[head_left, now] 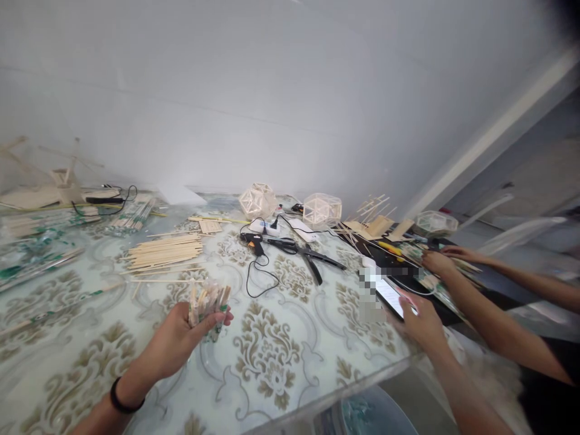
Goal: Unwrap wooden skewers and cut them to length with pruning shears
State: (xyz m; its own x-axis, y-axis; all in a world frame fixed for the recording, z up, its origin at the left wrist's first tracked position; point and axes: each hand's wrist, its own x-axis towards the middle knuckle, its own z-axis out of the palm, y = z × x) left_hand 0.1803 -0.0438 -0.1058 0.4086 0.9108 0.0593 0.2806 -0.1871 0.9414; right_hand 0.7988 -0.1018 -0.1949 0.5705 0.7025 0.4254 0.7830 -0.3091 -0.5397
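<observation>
Head view: left hand (pixel 186 336) fingers close round a bundle of wrapped sticks (pixel 209 303) over the table (pixel 319 341), apparently keeping them together; right hand (pixel 425 327) grips a phone (pixel 388 294), screen upward, probably for visibility.

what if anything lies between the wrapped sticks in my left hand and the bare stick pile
Loose sticks lie on the table between the wrapped sticks in the left hand and the pile; nothing taller is visible there.
</observation>
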